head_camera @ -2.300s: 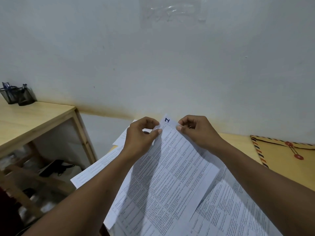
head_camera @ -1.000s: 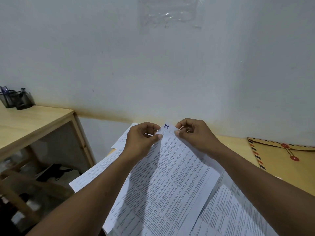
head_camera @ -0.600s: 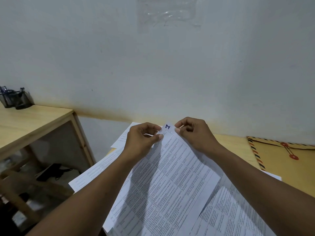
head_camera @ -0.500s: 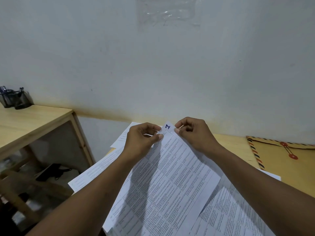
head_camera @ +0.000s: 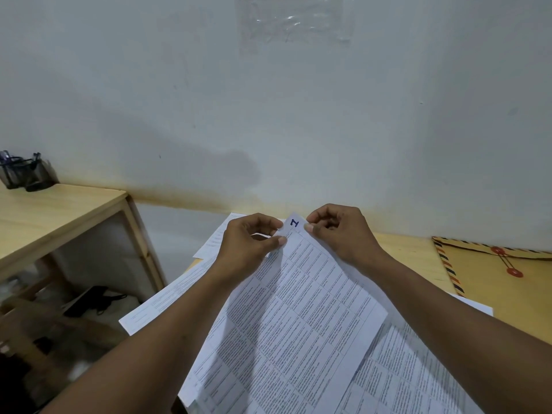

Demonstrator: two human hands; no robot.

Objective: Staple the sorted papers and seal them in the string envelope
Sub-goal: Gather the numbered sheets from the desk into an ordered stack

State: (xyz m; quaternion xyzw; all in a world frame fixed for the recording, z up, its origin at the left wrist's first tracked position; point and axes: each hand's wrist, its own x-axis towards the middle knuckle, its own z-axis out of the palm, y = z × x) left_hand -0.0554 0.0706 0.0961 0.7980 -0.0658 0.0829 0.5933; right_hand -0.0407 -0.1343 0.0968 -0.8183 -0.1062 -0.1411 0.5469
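Both hands meet at the far corner of a printed sheet (head_camera: 298,318), lifted off the desk (head_camera: 412,252) and tilted toward the camera. The left hand (head_camera: 248,246) pinches the sheet's left edge between thumb and forefinger just beside the corner. The right hand (head_camera: 337,234) pinches the right edge in the same way. Between the two hands the corner shows a handwritten blue mark (head_camera: 294,223). More papers (head_camera: 400,380) lie flat on the desk under and around the held sheet, some jutting out to the left past the desk edge. The string envelope (head_camera: 493,279) lies flat on the desk well to the right of the hands, its two red discs (head_camera: 514,272) facing up.
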